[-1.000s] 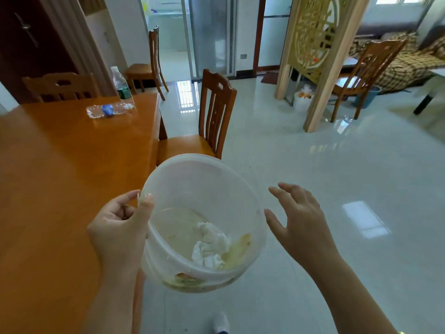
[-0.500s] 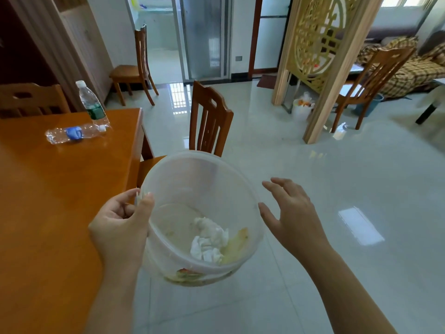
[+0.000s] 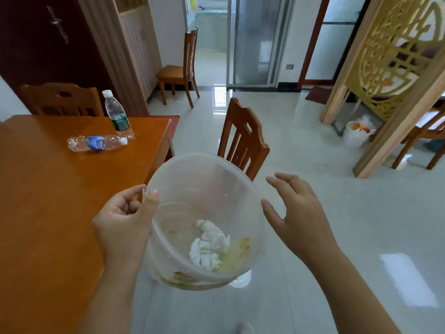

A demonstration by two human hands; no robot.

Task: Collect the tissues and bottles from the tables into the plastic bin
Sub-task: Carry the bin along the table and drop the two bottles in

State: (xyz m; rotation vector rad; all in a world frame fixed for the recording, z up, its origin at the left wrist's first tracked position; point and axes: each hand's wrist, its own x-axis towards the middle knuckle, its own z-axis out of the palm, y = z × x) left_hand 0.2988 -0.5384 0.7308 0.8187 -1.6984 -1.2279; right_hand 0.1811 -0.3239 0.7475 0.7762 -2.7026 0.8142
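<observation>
My left hand [image 3: 125, 222] grips the left rim of a translucent plastic bin [image 3: 216, 186], held tilted in the air beside the table. A crumpled white tissue [image 3: 208, 244] lies at its bottom with a yellowish scrap next to it. My right hand [image 3: 296, 213] hovers just off the bin's right wall, fingers spread, holding nothing. On the far part of the orange wooden table [image 3: 48, 201] a clear bottle with a green label [image 3: 116, 114] stands upright. A crushed bottle with a blue label [image 3: 97, 142] lies on its side just in front of it.
A wooden chair [image 3: 243, 141] stands at the table's right side behind the bin. Other chairs are at the table's far end [image 3: 60, 100] and by the wall [image 3: 180, 68]. A white bag of rubbish [image 3: 357, 132] sits by the carved wooden screen [image 3: 395, 68]. Glossy tile floor lies to the right.
The view has advanced along the table, so the two bottles look nearer and more central. The bin stays in my left hand, and my right hand has closed in slightly on its wall.
</observation>
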